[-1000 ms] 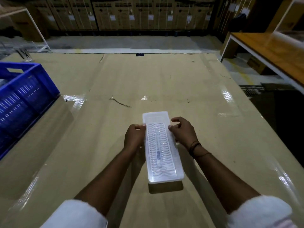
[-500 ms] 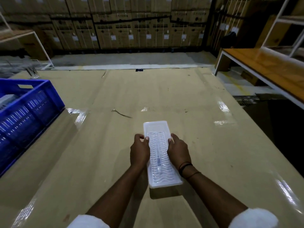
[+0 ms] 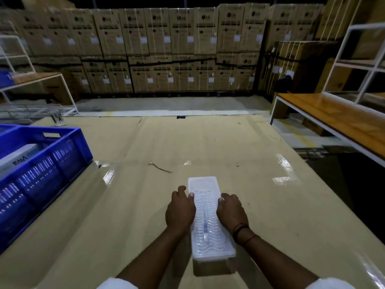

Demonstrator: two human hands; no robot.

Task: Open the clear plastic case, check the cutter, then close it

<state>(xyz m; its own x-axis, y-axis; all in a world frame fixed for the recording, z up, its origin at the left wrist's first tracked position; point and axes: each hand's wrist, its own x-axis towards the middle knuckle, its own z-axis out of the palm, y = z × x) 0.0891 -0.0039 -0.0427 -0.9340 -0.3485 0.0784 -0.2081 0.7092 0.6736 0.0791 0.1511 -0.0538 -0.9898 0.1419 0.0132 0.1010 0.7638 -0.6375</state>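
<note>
Both hands are seen from above, pressed against the long sides of a clear plastic case (image 3: 208, 217) that is held lengthwise, pointing away from the person. The left hand (image 3: 180, 211) is curled along the case's left edge, with the thumb laid on the lid's rim and one finger lifted slightly off toward the far end. The right hand (image 3: 231, 212) is closed in the same way on the right edge, its fingertips (image 3: 221, 199) hooked at the lid's seam; a dark band (image 3: 239, 231) is worn on that wrist. Neither hand is spread wide: each is narrowly cupped around the case.

The case is held just above the cardboard-covered table (image 3: 208, 142), near the table's front edge and about midway between its left and right edges; a shadow is cast beneath its near end. The lid appears shut. Through the ribbed, wavy lid a slim cutter (image 3: 205, 226) can faintly be made out, lying along the case's length.

The case is judged to be light, thin-walled and fairly stiff, though likely to flex if squeezed, and smooth enough to slip. It would best be gripped along the long edges, with the thumbs used at the seam to lift the lid.

A blue crate (image 3: 41, 163) is set at the table's left edge, well apart from the hands. Stacked cardboard boxes (image 3: 166, 49) fill the far wall.
</note>
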